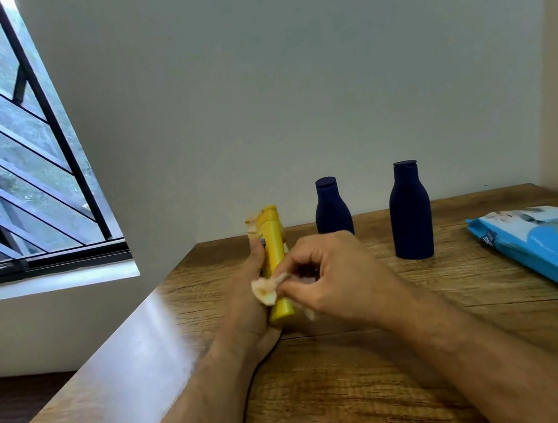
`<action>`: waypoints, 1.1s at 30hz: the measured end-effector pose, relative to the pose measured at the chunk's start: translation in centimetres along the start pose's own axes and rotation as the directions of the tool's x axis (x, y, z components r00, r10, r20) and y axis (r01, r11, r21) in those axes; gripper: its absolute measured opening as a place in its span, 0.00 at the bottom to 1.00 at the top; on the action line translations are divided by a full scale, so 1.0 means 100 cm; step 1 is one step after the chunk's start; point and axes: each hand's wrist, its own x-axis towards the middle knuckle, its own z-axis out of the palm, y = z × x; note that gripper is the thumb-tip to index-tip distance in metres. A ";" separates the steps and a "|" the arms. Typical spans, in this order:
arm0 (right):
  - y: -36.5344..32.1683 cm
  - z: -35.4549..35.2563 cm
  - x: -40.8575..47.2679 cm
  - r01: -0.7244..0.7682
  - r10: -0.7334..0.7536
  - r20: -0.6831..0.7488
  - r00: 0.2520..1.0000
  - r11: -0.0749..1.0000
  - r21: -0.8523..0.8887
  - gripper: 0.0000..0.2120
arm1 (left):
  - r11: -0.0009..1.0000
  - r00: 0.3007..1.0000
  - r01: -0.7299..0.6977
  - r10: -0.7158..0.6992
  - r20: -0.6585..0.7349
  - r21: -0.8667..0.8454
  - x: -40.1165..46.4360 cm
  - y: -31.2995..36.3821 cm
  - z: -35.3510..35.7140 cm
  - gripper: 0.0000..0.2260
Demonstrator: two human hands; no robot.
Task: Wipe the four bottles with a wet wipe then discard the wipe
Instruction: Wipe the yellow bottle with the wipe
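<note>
Here the step in hand looks to be the wiping of the tall yellow plastic bottle (pixel 274 268), and to do it well the wipe should travel the whole length, cap to base, while the bottle is turned so that no side is missed. The left hand (pixel 249 302) is curled round the bottle's lower part from the left and holds it upright above the brown wood-grain worktop (pixel 338 387). The right hand (pixel 330 277) pinches a crumpled, stained white wet wipe (pixel 269 289) against the bottle's front, between the two hands. Something pale shows behind the bottle's top; whether it is a fourth bottle cannot be told. A smaller dark blue plastic bottle (pixel 331 207) stands just beyond the right hand, and a larger dark blue plastic bottle (pixel 410 212) stands further to the right of it, both apart from the hands. A blue soft pack of wipes (pixel 556 248) lies well out to the right of the right hand.
</note>
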 end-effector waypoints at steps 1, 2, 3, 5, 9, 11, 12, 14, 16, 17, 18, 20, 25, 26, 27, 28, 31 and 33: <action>0.001 -0.001 0.001 -0.017 0.018 -0.063 0.998 1.000 0.018 0.03 | 0.999 1.000 -0.004 0.003 0.031 0.053 -0.001 -0.001 0.001 0.25; 0.003 -0.002 0.002 -0.036 0.042 -0.124 0.991 0.998 0.045 0.03 | 0.995 0.999 -0.004 -0.001 0.054 0.098 -0.002 -0.002 0.002 0.27; 0.005 -0.004 0.004 -0.049 0.059 -0.187 0.981 0.997 0.058 0.04 | 0.993 0.997 0.004 -0.014 0.078 0.122 -0.002 -0.003 0.003 0.29; 0.009 -0.007 0.006 -0.074 0.091 -0.306 0.948 0.995 0.067 0.04 | 0.993 0.988 0.025 -0.042 0.147 0.115 0.000 -0.006 0.003 0.34; 0.013 -0.008 0.007 -0.134 0.176 -0.333 0.926 0.980 0.146 0.05 | 0.999 0.970 0.038 -0.044 0.237 0.030 0.002 -0.009 0.002 0.38; 0.012 -0.007 0.004 -0.131 0.156 -0.275 0.949 0.985 0.109 0.05 | 0.999 0.970 0.048 -0.045 0.238 -0.010 0.004 -0.010 0.001 0.37; 0.009 -0.006 0.003 -0.118 0.143 -0.227 0.963 0.986 0.121 0.05 | 0.998 0.972 0.048 -0.040 0.233 -0.032 0.004 -0.010 0.001 0.36; 0.001 -0.004 -0.001 -0.086 0.105 -0.105 0.989 0.981 0.172 0.04 | 0.996 0.974 0.044 -0.025 0.226 -0.078 0.003 -0.009 0.001 0.34; -0.002 -0.002 -0.003 -0.013 0.017 -0.036 0.999 0.996 0.091 0.05 | 0.986 0.975 0.081 -0.047 0.219 -0.149 -0.001 -0.004 0.004 0.34; -0.002 -0.001 -0.002 0.021 -0.021 -0.016 1.000 0.999 0.034 0.05 | 0.979 0.975 0.094 -0.054 0.215 -0.179 -0.003 -0.002 0.004 0.33; -0.001 -0.001 -0.001 0.044 -0.045 -0.007 0.999 0.999 -0.004 0.06 | 0.975 0.975 0.102 -0.058 0.216 -0.197 -0.003 -0.001 0.004 0.32; 0.002 0.001 0.000 0.062 -0.064 -0.047 0.997 0.997 -0.046 0.08 | 0.977 0.974 0.110 -0.069 0.217 -0.184 -0.003 -0.001 0.004 0.30; 0.014 -0.008 0.006 -0.060 0.011 -0.400 0.916 0.992 -0.109 0.07 | 0.992 0.986 0.118 -0.111 0.122 -0.048 0.000 -0.005 0.005 0.23; 0.016 -0.010 0.007 -0.082 0.032 -0.412 0.911 0.991 -0.104 0.08 | 0.992 0.987 0.119 -0.113 0.113 -0.048 0.001 -0.005 0.006 0.24; 0.017 -0.011 0.008 -0.095 0.046 -0.383 0.923 0.990 -0.108 0.08 | 0.993 0.990 0.110 -0.104 0.097 -0.054 0.002 -0.006 0.006 0.24; 0.017 -0.011 0.007 -0.098 0.055 -0.322 0.945 0.988 -0.116 0.08 | 0.994 0.993 0.091 -0.086 0.081 -0.060 0.003 -0.006 0.006 0.23; 0.012 -0.006 0.004 -0.071 0.056 -0.118 0.991 0.989 -0.127 0.07 | 0.994 0.998 0.048 -0.043 0.044 -0.103 0.003 -0.006 0.004 0.23; 0.009 -0.004 0.002 -0.032 0.032 -0.004 0.999 0.994 -0.101 0.08 | 0.994 1.000 0.021 -0.020 0.007 -0.111 0.004 -0.005 0.001 0.25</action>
